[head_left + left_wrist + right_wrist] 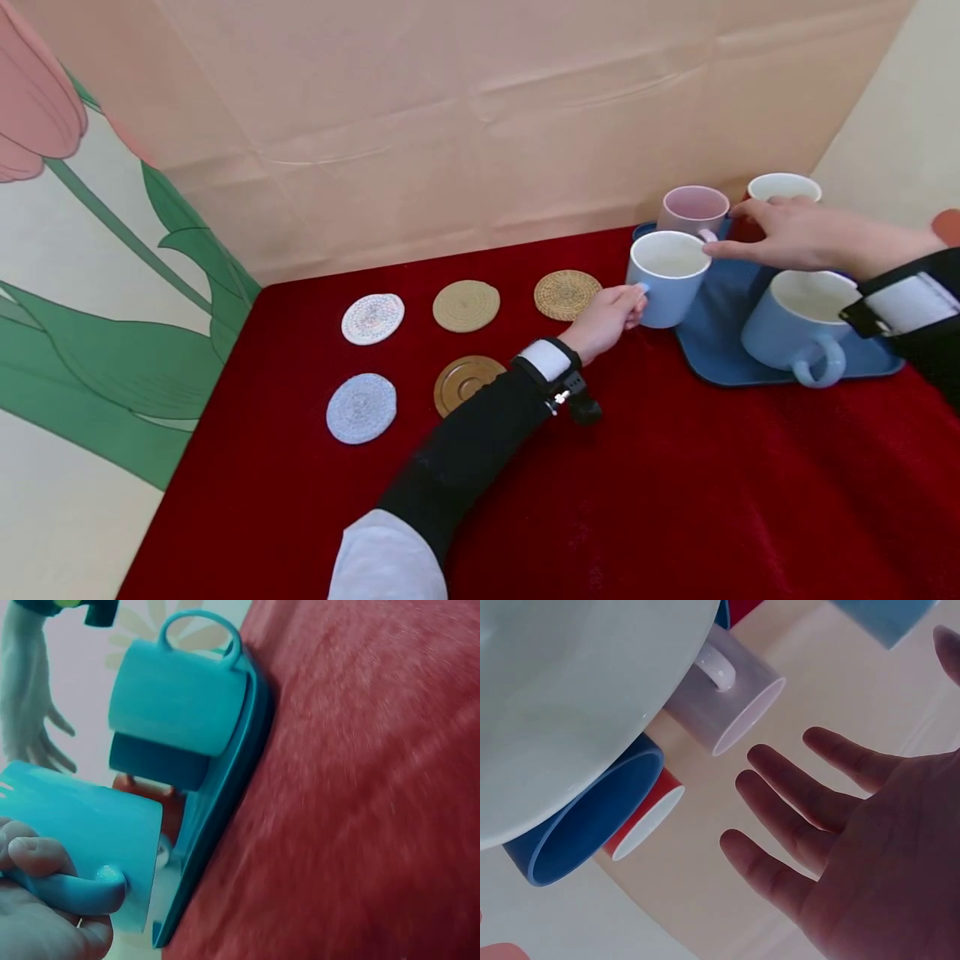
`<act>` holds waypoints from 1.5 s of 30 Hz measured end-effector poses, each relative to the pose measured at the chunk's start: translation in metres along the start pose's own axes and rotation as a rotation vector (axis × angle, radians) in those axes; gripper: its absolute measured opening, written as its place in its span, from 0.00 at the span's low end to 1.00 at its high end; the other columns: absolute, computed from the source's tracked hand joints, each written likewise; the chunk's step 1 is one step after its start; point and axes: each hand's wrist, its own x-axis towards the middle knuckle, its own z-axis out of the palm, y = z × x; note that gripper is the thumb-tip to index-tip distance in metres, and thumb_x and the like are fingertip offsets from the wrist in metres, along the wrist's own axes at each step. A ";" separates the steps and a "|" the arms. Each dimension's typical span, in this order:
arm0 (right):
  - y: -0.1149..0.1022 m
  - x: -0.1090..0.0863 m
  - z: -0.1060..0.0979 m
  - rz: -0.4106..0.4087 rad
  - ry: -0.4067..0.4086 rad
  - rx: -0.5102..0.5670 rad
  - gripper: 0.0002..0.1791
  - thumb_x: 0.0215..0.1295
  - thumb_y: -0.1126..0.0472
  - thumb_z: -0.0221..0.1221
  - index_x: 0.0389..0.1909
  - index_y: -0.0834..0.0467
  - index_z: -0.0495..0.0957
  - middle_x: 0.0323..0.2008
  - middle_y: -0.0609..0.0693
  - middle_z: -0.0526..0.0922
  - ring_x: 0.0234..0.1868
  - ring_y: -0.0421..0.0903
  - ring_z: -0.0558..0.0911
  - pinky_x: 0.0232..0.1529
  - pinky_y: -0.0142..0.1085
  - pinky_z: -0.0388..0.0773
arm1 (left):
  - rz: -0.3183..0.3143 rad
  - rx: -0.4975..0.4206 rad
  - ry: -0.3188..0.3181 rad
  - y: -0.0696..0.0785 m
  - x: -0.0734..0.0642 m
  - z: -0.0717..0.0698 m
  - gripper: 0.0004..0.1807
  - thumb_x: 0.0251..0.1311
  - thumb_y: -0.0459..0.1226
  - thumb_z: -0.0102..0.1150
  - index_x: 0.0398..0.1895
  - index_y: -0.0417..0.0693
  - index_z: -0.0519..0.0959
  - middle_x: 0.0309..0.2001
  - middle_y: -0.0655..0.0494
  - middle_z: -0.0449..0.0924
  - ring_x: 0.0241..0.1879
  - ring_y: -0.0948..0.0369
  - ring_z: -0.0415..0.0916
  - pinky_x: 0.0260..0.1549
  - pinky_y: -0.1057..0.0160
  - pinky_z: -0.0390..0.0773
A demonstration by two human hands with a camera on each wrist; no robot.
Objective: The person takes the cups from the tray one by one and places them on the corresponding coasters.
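My left hand [609, 318] grips the handle of a light blue mug [663, 292] with a white inside, upright at the left edge of the blue tray [720, 362]. The left wrist view shows the fingers curled round that handle. My right hand [806, 235] is over the tray with fingers spread, thumb near the mug's rim; the right wrist view shows its palm bare. Another light blue mug [780, 329] stands on the tray's front, below the right wrist. Behind are a pink mug [693, 207] and a red mug [646, 821]. A dark blue mug [596, 814] is mostly hidden in the head view.
Left of the tray lie several round coasters on the red cloth [637, 500]: a speckled white one [372, 318], a beige one [466, 306], a woven one [564, 293], a pale blue one [362, 408] and a brown one [461, 383], partly under the left forearm. A draped wall [420, 125] rises behind.
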 end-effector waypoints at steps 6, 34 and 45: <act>-0.009 -0.004 0.006 -0.028 0.024 -0.046 0.51 0.66 0.31 0.48 0.70 0.71 0.53 0.60 0.80 0.60 0.57 0.75 0.62 0.49 0.69 0.64 | -0.003 -0.005 0.023 0.007 -0.014 -0.028 0.18 0.75 0.36 0.41 0.23 0.40 0.65 0.21 0.55 0.60 0.23 0.63 0.61 0.28 0.71 0.63; -0.040 -0.024 0.119 -0.188 -0.041 -0.185 0.47 0.62 0.30 0.53 0.59 0.70 0.70 0.50 0.69 0.76 0.48 0.65 0.76 0.42 0.60 0.76 | 0.021 -0.080 0.297 0.000 -0.126 -0.153 0.19 0.76 0.34 0.36 0.22 0.44 0.63 0.21 0.56 0.56 0.24 0.62 0.56 0.32 0.64 0.57; -0.033 -0.018 0.140 -0.257 -0.019 -0.108 0.13 0.62 0.55 0.63 0.35 0.61 0.73 0.22 0.45 0.72 0.22 0.41 0.71 0.22 0.39 0.72 | 0.070 -0.137 0.488 -0.010 -0.150 -0.189 0.18 0.75 0.30 0.36 0.21 0.44 0.65 0.21 0.56 0.58 0.23 0.64 0.57 0.28 0.67 0.58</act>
